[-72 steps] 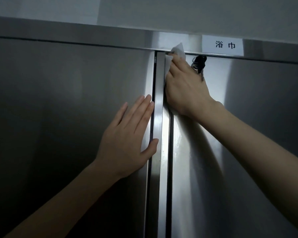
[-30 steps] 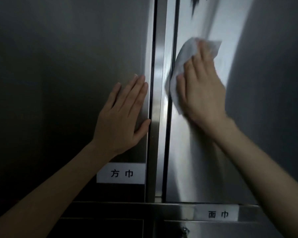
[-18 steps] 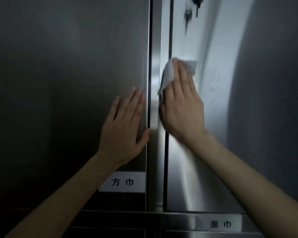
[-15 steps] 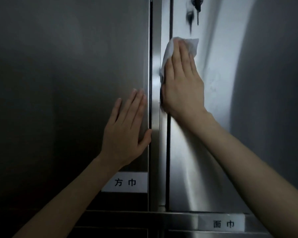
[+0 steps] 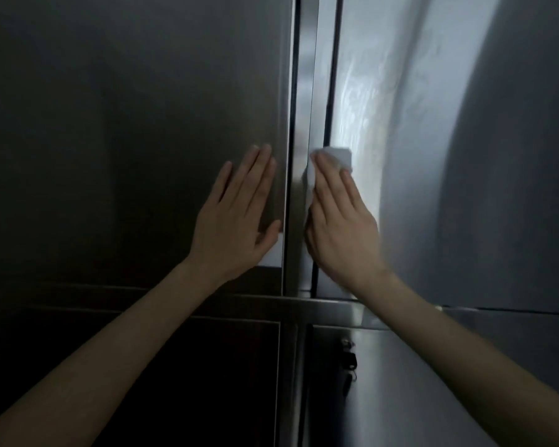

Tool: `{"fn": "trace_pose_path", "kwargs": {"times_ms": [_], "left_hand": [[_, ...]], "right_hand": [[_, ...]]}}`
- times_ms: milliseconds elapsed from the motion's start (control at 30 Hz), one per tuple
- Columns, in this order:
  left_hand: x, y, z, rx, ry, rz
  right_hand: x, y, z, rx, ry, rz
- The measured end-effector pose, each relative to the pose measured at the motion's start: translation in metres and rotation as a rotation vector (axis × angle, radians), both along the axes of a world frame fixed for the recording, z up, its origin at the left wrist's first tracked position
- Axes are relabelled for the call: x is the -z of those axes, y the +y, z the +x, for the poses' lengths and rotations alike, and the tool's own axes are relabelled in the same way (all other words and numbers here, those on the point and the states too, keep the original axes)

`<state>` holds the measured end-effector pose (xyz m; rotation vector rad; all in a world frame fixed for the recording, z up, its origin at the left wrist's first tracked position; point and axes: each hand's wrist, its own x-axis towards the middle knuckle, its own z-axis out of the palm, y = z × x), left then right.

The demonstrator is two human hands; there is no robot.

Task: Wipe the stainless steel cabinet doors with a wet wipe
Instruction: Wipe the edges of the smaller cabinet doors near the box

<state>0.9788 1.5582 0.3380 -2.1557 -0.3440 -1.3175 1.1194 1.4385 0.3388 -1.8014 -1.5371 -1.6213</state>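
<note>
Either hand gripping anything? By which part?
Nothing gripped. Right hand presses the wet wipe flat on the right door, fingers over it; left hand lies flat on the left door.

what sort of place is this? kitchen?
Probably a commercial or institutional storage area, not certain. Stacked stainless steel cabinet doors, keys hanging in the lower door lock, and a white label partly behind the left hand.
</note>
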Motion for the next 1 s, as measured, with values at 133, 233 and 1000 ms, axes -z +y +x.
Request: {"fn": "trace_pose_path", "kwargs": {"times_ms": [133,233,1000], "left_hand": [[0.037,-0.007,-0.003,0.008,0.073,-0.04],[0.06,-0.009,-0.004,-0.009,0.103,-0.046],[0.094,-0.034,0.0,0.011,0.064,-0.257]], "right_hand": [[0.079,-0.013,-0.009,-0.027,0.063,-0.177],[0.117,-0.02,-0.012,-0.131,0.152,-0.209],[0.116,-0.053,-0.015,-0.296,0.277,-0.256]]}}
